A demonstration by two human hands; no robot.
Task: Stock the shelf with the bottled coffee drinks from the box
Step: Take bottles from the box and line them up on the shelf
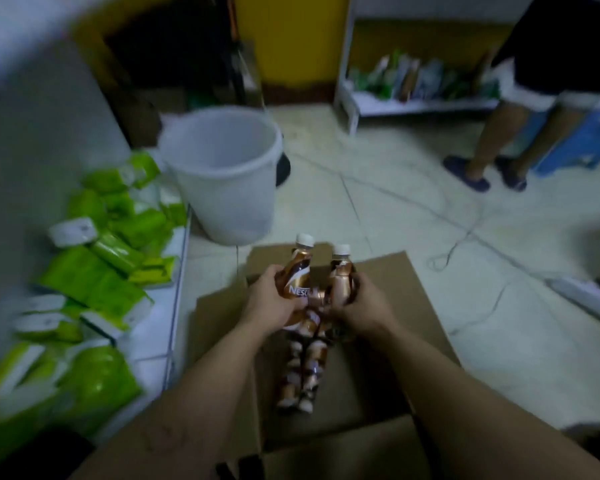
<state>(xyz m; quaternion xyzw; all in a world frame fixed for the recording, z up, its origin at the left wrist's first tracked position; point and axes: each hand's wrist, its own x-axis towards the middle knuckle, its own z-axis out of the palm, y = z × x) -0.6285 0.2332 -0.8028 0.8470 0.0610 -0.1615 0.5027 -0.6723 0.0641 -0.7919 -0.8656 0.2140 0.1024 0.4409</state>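
An open cardboard box (pixel 388 306) lies on the floor in front of me with its flaps spread. Several brown bottled coffee drinks (pixel 303 372) with white caps stand in a row inside it. My left hand (pixel 274 303) grips one brown bottle (pixel 297 271) lifted above the box, cap pointing away. My right hand (pixel 357 303) grips a second bottle (pixel 340 271) just beside it. The two bottles are close together, nearly touching. A low white shelf (pixel 160 327) runs along my left side.
Green and white packets (pixel 97 271) cover the left shelf. A white plastic bucket (pixel 222 174) stands beyond the box. Another person's legs (pixel 496 140) in dark slippers stand at the far right by a white rack of packets (pixel 416 81). A cable (pixel 465 237) crosses the tiled floor.
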